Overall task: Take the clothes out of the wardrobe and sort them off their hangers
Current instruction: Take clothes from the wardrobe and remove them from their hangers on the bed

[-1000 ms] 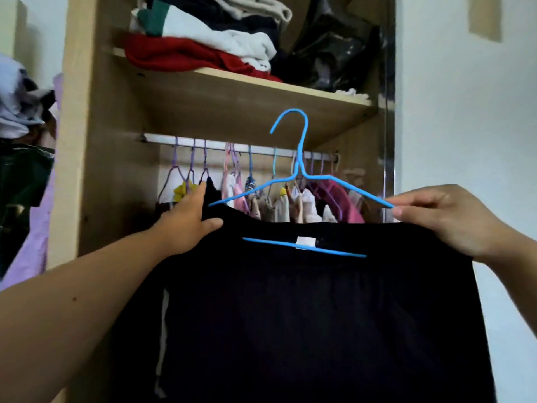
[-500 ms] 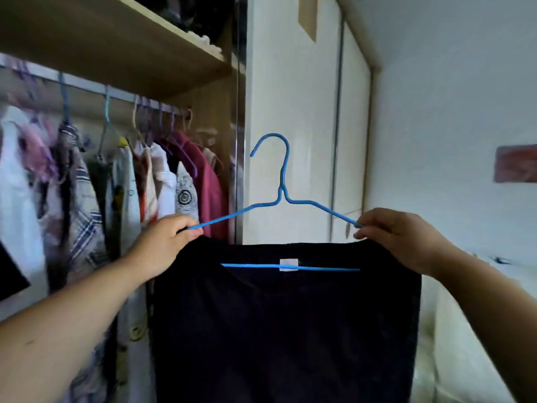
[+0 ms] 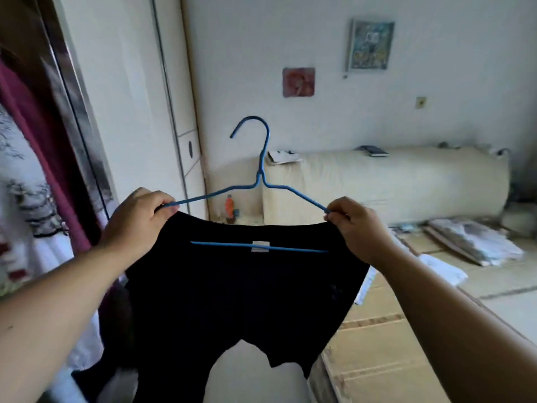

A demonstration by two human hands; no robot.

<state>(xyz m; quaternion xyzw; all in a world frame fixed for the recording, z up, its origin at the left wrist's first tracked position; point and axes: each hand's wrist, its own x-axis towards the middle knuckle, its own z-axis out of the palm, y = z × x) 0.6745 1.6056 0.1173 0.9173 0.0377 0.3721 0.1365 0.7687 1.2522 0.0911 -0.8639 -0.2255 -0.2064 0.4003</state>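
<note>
black garment point(image 3: 232, 286) hanging on blue wire hanger point(image 3: 263, 173), being held up mid-air, hook up | L hand point(image 3: 136, 222) gripping hanger's L end + garment top edge, fingers curled | R hand point(image 3: 357, 228) pinching R end likewise | maroon garment point(image 3: 37, 158) hanging far L | orange bottle point(image 3: 229, 205) standing behind

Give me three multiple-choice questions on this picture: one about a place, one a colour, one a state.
1. The small orange bottle sits: A) low, between the white cupboard and the cream-draped sofa; B) on a shelf; C) in a hand.
2. The thin wire hanger is: A) red; B) white; C) blue.
3. The black fabric garment is: A) folded; B) on the hanger; C) dropped.
Answers: A, seen low between them; C, blue wire throughout; B, left hand and right hand grip the hanger's ends, garment draped on it.
</note>
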